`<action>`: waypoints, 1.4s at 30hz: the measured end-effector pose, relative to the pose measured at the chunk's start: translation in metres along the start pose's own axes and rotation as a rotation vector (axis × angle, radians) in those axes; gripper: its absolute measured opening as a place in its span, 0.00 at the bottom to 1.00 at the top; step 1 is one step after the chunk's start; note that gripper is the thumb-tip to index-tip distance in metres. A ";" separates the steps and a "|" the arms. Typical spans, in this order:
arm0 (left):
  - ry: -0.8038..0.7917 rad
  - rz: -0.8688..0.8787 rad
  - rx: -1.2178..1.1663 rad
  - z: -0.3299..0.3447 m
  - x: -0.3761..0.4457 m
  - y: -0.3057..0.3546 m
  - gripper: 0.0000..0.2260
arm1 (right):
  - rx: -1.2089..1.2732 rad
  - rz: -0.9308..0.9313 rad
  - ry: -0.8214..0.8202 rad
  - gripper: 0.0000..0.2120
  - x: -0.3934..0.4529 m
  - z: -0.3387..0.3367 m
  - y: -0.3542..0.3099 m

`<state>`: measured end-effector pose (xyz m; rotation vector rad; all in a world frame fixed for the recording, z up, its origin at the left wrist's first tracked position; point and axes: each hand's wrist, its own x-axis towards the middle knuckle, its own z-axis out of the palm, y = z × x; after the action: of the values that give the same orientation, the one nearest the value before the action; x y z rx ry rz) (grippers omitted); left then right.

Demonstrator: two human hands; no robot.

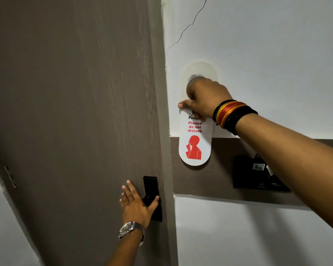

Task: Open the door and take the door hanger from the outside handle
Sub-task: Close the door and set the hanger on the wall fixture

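Observation:
A white door hanger [195,143] printed "Please do not disturb" with a red figure hangs flat against the white wall, right of the door. My right hand [202,98] is shut on its upper part, covering the top. The brown door [75,112] fills the left half of the view. My left hand [136,204] lies flat on the door with fingers spread, thumb resting on the black handle plate [152,189]. The handle lever itself is hidden under my palm.
A faint oval mark [200,70] shows on the wall above my right hand. A brown band [210,185] crosses the wall, carrying a black card-holder box [254,173]. A crack runs up the wall. Door hinges [11,177] sit at the far left.

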<state>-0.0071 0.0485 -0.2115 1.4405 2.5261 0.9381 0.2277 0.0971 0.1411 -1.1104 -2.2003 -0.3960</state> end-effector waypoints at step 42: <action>0.122 0.419 -0.813 -0.165 -0.019 0.194 0.11 | -0.115 -0.014 -0.131 0.22 0.000 -0.022 -0.033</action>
<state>0.0898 0.0277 0.0244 1.6254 1.5456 1.8635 0.2102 0.0665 0.1580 -1.2140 -2.3255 -0.4730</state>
